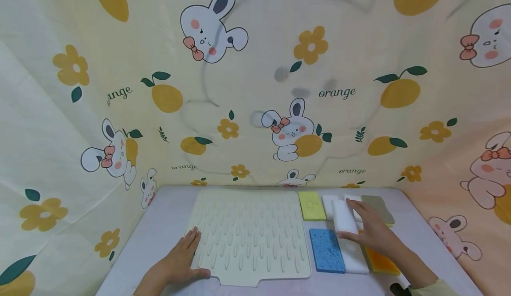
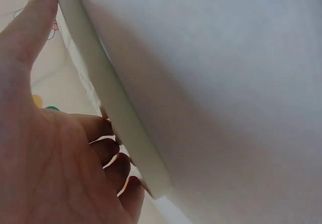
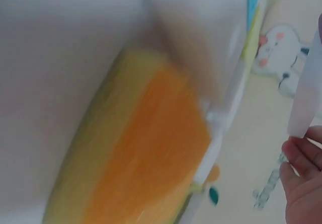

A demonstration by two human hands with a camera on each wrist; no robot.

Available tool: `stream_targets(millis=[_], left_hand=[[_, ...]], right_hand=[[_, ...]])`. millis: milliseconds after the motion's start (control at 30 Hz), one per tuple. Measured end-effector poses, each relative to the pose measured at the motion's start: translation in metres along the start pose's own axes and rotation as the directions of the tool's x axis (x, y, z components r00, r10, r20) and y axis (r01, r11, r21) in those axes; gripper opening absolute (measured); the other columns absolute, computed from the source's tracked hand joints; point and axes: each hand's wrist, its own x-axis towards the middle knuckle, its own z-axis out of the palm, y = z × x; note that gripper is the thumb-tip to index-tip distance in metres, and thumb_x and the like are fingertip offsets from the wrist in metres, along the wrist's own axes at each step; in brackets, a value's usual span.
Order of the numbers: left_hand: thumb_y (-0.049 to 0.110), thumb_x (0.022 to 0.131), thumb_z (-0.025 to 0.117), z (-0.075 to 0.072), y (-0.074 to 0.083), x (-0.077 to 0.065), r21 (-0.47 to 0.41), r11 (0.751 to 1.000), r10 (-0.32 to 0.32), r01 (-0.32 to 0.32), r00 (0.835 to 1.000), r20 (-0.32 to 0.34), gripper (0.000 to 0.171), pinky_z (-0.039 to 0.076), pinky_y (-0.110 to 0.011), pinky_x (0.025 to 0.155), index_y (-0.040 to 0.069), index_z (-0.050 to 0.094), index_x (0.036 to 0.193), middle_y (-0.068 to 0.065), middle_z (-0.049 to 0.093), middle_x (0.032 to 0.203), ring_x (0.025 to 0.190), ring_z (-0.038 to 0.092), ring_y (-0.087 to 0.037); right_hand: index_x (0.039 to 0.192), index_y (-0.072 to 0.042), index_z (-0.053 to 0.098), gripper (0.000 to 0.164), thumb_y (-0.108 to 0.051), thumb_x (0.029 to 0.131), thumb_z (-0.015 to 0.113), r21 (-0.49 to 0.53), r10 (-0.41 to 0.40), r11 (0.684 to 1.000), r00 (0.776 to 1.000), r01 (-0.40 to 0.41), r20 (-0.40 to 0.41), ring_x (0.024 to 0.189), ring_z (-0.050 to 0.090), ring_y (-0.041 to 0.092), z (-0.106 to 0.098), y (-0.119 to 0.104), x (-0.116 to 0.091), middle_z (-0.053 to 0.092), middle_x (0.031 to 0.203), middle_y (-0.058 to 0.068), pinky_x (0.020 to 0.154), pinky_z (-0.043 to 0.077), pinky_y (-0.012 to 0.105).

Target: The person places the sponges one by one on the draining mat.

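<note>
A cream draining board (image 1: 247,238) with raised ridges lies on the table at centre-left. My left hand (image 1: 179,258) rests along its left edge, thumb at the front corner; in the left wrist view the fingertips touch the board's rim (image 2: 126,113). At the right, my right hand (image 1: 377,231) holds a white sponge block (image 1: 344,216) between thumb and fingers, over another white sponge (image 1: 355,258). In the right wrist view the fingers pinch the edge of the held white sponge (image 3: 306,90). An orange and yellow sponge (image 1: 381,260) lies under the right wrist, partly hidden.
Left of the lower white sponge lies a blue sponge (image 1: 327,250). Along the back stand a yellow-green sponge (image 1: 312,206), a white sponge (image 1: 328,203) and a grey-topped sponge (image 1: 378,208). A printed cloth (image 1: 255,154) encloses the table's back and sides. A dark object (image 1: 398,289) shows near the right sleeve.
</note>
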Motion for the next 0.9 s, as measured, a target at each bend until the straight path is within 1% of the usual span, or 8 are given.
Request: stream_targets(millis=[133,333,533,600,733,900], left_hand=[[0.07,0.082,0.082,-0.001,0.003,-0.001,0.0,1.0,-0.006,0.006,1.0,-0.007,0.128,0.02,-0.063,0.13,-0.011,0.026,0.164,-0.03,0.016,0.175,0.163,0.017,-0.046],[0.07,0.082,0.081,-0.002,0.003,-0.001,0.005,1.0,-0.007,0.007,1.0,-0.013,0.129,0.019,-0.061,0.131,-0.01,0.024,0.165,-0.03,0.016,0.175,0.163,0.018,-0.045],[0.073,0.083,0.078,0.0,0.002,0.0,0.021,1.0,0.005,-0.005,1.0,-0.019,0.129,0.019,-0.061,0.131,-0.011,0.024,0.165,-0.031,0.016,0.175,0.163,0.017,-0.046],[0.074,0.084,0.077,0.0,0.002,0.001,0.027,1.0,0.0,0.0,1.0,-0.017,0.129,0.02,-0.06,0.131,-0.011,0.024,0.165,-0.031,0.016,0.175,0.163,0.017,-0.045],[0.075,0.083,0.077,0.0,0.004,0.002,0.029,0.999,-0.022,0.022,1.0,-0.013,0.129,0.02,-0.058,0.132,-0.01,0.025,0.165,-0.029,0.016,0.176,0.164,0.017,-0.043],[0.074,0.082,0.079,0.001,0.004,0.001,0.034,0.999,-0.037,0.038,0.999,-0.011,0.13,0.022,-0.059,0.131,-0.01,0.025,0.165,-0.029,0.018,0.175,0.163,0.018,-0.044]], right_hand=[[0.164,0.001,0.038,0.12,-0.06,0.077,0.093,0.014,-0.026,1.0,0.999,0.027,-0.024,0.138,0.045,0.056,0.011,-0.016,0.01,0.04,0.16,0.034,0.103,0.048,0.077],[0.166,-0.002,0.035,0.12,-0.062,0.079,0.091,0.047,-0.06,0.997,0.998,0.061,-0.008,0.144,0.044,0.054,0.027,-0.038,0.022,0.038,0.163,0.03,0.107,0.047,0.074],[0.167,-0.003,0.034,0.12,-0.061,0.078,0.092,0.078,-0.082,0.994,0.997,0.081,0.004,0.142,0.047,0.049,0.042,-0.06,0.032,0.039,0.165,0.028,0.11,0.048,0.069],[0.166,-0.003,0.035,0.119,-0.06,0.078,0.092,0.082,-0.083,0.993,0.997,0.082,0.009,0.141,0.048,0.049,0.047,-0.067,0.035,0.039,0.165,0.028,0.11,0.049,0.068],[0.166,-0.003,0.036,0.119,-0.057,0.077,0.094,0.107,-0.114,0.988,0.993,0.113,0.003,0.141,0.049,0.047,0.055,-0.08,0.041,0.04,0.165,0.026,0.11,0.05,0.067],[0.165,-0.001,0.037,0.12,-0.057,0.077,0.095,0.117,-0.155,0.981,0.988,0.155,-0.006,0.143,0.049,0.046,0.065,-0.096,0.048,0.043,0.163,0.025,0.11,0.051,0.065]])
